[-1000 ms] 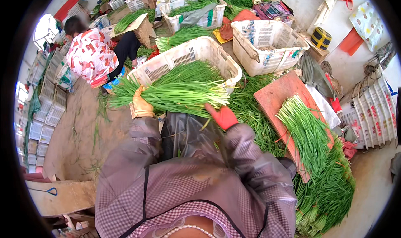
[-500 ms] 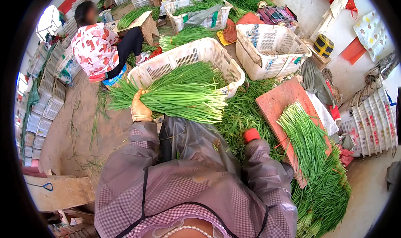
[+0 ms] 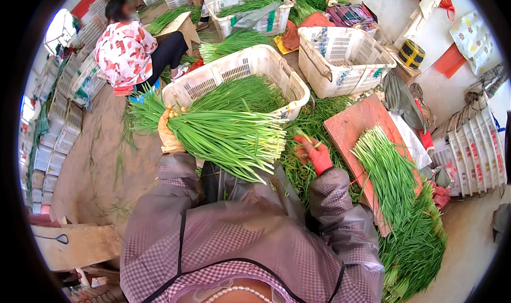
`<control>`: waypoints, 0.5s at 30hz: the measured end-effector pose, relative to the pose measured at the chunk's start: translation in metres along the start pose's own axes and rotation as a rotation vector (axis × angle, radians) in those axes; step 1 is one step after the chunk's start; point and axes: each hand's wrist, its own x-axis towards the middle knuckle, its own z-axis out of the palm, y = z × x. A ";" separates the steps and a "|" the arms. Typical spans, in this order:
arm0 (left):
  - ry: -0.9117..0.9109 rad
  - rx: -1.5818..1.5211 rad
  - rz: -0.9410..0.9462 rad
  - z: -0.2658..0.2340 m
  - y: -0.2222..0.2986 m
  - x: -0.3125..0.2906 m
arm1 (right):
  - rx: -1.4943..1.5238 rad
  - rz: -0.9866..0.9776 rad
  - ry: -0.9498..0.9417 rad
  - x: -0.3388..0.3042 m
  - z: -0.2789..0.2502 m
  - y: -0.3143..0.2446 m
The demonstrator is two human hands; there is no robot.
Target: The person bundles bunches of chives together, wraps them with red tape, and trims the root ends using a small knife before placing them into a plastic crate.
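My left hand (image 3: 170, 131), in a pale yellow glove, is closed round a thick bunch of garlic chives (image 3: 229, 136). The pale cut ends fan out to the right, and the leaf tips hang out left of the glove. Behind the bunch, more chives (image 3: 242, 94) lie in a white plastic crate (image 3: 260, 58). To the right, my right hand (image 3: 315, 153) in a red glove is raised above loose green leaves (image 3: 297, 171). Its fingers are curled, with small pale-green stalk bits showing at them. They are partly smeared by motion.
At my right, a reddish board (image 3: 357, 120) bears a laid-out bunch of chives (image 3: 386, 170), beside a further heap (image 3: 412, 250). Another white crate (image 3: 346, 85) stands behind. A person (image 3: 126, 55) sits at the far left. Crates (image 3: 56, 130) are stacked along the left wall.
My right hand has risen from low over the leaves, and its fingers now show. The bunch in my left hand has come slightly nearer and left, uncovering more of the chives in the crate.
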 end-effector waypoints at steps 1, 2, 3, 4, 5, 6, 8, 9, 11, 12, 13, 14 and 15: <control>-0.014 -0.021 -0.014 0.003 0.000 0.002 | -0.055 -0.159 -0.034 0.004 0.022 -0.021; -0.033 -0.007 -0.017 0.008 -0.006 0.004 | -0.294 -0.245 0.034 0.012 0.034 -0.022; -0.048 0.008 -0.024 0.013 -0.014 0.005 | -0.535 -0.322 0.105 0.017 0.044 -0.020; -0.057 0.032 -0.005 0.015 -0.011 0.004 | -0.600 -0.391 0.094 0.019 0.064 -0.031; -0.064 0.044 -0.020 0.016 -0.007 0.004 | -0.665 -0.462 0.083 0.019 0.083 -0.042; -0.073 0.051 -0.047 0.017 -0.008 0.005 | -0.620 -0.561 0.077 0.019 0.094 -0.039; -0.062 0.055 -0.059 0.025 -0.013 0.001 | -0.710 -0.486 0.101 0.018 0.096 -0.021; -0.121 0.056 -0.062 0.022 -0.011 0.002 | -0.808 -0.424 0.134 0.017 0.088 -0.010; -0.236 0.059 -0.064 0.016 -0.005 0.004 | -1.030 -0.280 0.196 0.013 0.056 0.011; -0.246 0.034 -0.075 0.017 -0.010 0.007 | -1.084 -0.271 0.181 0.010 0.023 0.036; -0.253 0.014 -0.087 0.019 -0.013 0.008 | -1.132 -0.258 0.162 0.005 -0.006 0.061; -0.250 0.000 -0.091 0.016 -0.013 0.008 | -1.186 -0.069 0.228 -0.002 -0.021 0.074; -0.239 0.011 -0.073 0.017 -0.014 0.008 | -1.237 0.116 0.296 -0.005 -0.025 0.069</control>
